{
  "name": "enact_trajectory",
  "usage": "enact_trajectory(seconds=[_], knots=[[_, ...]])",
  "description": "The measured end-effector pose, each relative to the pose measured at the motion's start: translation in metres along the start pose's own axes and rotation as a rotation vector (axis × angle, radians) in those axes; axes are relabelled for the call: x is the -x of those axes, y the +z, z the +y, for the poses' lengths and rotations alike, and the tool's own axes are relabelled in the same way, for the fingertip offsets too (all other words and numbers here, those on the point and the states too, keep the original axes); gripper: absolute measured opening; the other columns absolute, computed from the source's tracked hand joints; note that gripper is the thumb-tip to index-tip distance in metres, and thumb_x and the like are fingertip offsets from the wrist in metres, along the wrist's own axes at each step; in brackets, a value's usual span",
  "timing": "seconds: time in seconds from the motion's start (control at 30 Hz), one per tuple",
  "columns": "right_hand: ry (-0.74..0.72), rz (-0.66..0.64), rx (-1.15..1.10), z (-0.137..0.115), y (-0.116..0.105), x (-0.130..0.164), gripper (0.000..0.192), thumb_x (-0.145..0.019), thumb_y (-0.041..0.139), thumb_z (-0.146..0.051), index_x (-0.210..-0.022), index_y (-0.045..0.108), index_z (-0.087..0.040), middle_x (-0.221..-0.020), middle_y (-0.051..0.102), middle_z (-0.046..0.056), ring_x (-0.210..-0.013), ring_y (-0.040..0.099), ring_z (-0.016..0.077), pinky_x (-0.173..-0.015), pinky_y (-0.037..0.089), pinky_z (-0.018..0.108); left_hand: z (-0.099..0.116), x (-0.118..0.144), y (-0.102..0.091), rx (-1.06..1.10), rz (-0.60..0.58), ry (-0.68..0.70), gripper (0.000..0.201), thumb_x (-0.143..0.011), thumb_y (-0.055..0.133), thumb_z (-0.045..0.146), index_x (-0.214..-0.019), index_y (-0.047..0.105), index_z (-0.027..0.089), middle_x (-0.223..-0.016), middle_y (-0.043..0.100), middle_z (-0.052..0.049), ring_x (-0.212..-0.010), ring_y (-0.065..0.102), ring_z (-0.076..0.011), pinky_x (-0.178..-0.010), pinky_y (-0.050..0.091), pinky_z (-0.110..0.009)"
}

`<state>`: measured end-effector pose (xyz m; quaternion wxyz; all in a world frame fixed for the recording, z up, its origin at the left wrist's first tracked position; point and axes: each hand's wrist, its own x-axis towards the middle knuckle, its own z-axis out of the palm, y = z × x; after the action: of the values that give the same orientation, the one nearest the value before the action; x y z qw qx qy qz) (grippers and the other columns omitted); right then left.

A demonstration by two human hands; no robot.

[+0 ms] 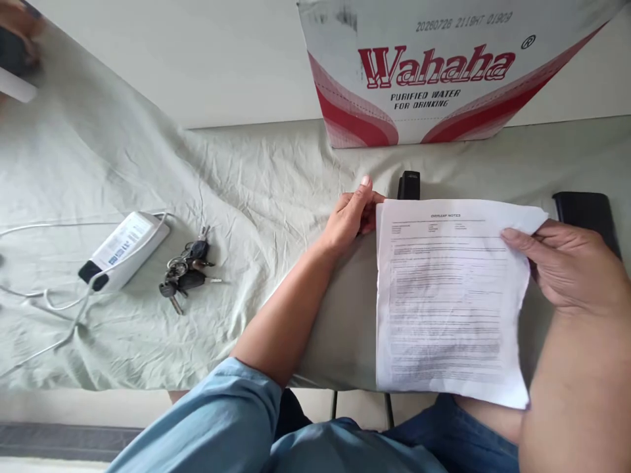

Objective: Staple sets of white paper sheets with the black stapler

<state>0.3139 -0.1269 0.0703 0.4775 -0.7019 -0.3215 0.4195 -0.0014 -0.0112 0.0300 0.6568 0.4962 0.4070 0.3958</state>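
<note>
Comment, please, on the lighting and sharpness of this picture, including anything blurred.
Head view, lighting: soft, with faint shadows in the green cloth; head view, sharpness: brand lettering on the Wahaha carton is clear, while the printed sheets show a legible heading but unreadable body text; head view, blur: another person's hand, upper left, is smeared.

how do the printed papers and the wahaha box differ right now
The papers are thin, curling sheets; the Wahaha box is a bulky, straight-edged carton. The papers carry small dark print; the box has large red lettering. The papers are gripped by the right hand; the box stands on the cloth, untouched. Both bear text.
</note>
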Motion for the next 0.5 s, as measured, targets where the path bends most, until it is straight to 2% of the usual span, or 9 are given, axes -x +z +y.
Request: enact_trajectory(seconds=[0.1, 0.2, 0.37, 0.43, 0.5], knots=[[-0.045, 0.140, -0.007, 0.007, 0.002, -0.005, 0.051, -0.045, 0.123, -0.051, -0.080, 0.094, -0.030, -0.090, 0.091, 0.003, -0.083, 0.082, 0.0242, -0.089, 0.074, 0.045, 0.003, 0.001, -0.002, -0.026, -0.061, -0.013, 0.082, -0.089, 0.080, 0.101, -0.069, 0.066, 0.023, -0.063, 0.051, 0.001, -0.058, 0.038, -0.0101, -0.057, 0.026, -0.032], [-0.112, 0.202, -0.010, 0.011, 0.002, -0.001, 0.051, -0.051, 0.122, -0.051, -0.089, 0.096, -0.030, -0.100, 0.093, 0.004, -0.087, 0.082, 0.0246, -0.091, 0.074, 0.047, 0.004, 0.001, -0.005, -0.105, -0.123, 0.013, 0.075, -0.081, 0.102, 0.083, -0.068, 0.060, 0.022, -0.063, 0.047, 0.004, -0.061, 0.034, -0.0087, -0.058, 0.022, -0.031], [-0.133, 0.194, -0.090, 0.007, 0.010, 0.004, 0.065, -0.046, 0.124, -0.051, -0.099, 0.096, -0.029, -0.107, 0.093, 0.005, -0.097, 0.085, 0.0294, -0.113, 0.072, 0.059, 0.000, -0.002, -0.005, -0.057, -0.047, 0.031, 0.081, -0.067, 0.112, 0.081, -0.069, 0.055, 0.023, -0.067, 0.048, 0.005, -0.064, 0.040, -0.0086, -0.059, 0.027, -0.029], [-0.150, 0.225, -0.102, 0.006, 0.013, 0.004, 0.065, -0.044, 0.124, -0.049, -0.098, 0.095, -0.028, -0.104, 0.092, 0.004, -0.093, 0.083, 0.0289, -0.111, 0.071, 0.061, 0.000, -0.003, -0.003, -0.012, -0.010, 0.034, 0.087, -0.064, 0.111, 0.084, -0.068, 0.049, 0.023, -0.065, 0.044, 0.006, -0.062, 0.038, -0.0078, -0.057, 0.028, -0.028], [-0.201, 0.255, -0.073, 0.005, 0.014, 0.004, 0.060, -0.049, 0.122, -0.049, -0.098, 0.095, -0.027, -0.098, 0.089, 0.003, -0.086, 0.079, 0.0260, -0.103, 0.072, 0.057, 0.002, -0.002, -0.001, 0.029, 0.008, 0.026, 0.089, -0.069, 0.107, 0.088, -0.067, 0.046, 0.024, -0.064, 0.039, 0.007, -0.059, 0.035, -0.0072, -0.054, 0.027, -0.028]])
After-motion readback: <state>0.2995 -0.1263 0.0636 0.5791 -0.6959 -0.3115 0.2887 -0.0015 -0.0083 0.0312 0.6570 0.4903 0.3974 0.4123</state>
